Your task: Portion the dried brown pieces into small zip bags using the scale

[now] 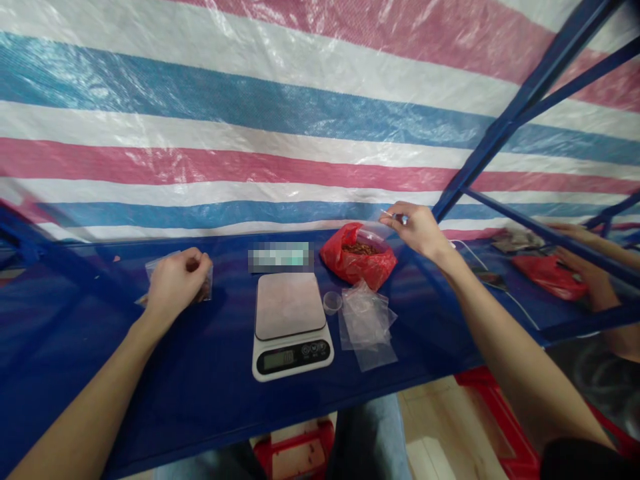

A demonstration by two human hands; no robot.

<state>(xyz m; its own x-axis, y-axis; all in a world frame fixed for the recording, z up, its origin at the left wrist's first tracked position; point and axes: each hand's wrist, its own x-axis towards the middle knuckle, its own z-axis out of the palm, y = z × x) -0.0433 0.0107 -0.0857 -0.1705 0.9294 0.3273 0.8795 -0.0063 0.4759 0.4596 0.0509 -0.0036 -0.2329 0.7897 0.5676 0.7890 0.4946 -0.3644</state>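
Note:
My left hand (177, 277) is closed, its fingers curled together over a small clear plastic bag (207, 285) with brown bits inside, at the left of the blue table. My right hand (413, 225) is raised beside and above an open red plastic bag (337, 257), fingers pinched on a small thing with a thin pale end that I cannot make out. Reddish-brown pieces (361, 249) fill the red bag. Between my hands stands a white kitchen scale (290, 307) with a bare plate, its display seeming to show zero.
Flat clear plastic bags (367, 327) lie right of the scale, beside a small clear round cup (332, 303). A blurred-out item (280, 257) sits behind it. Blue metal bars (475, 160) rise at right; beyond them are another person's hands (593, 267) and a red bag (547, 275).

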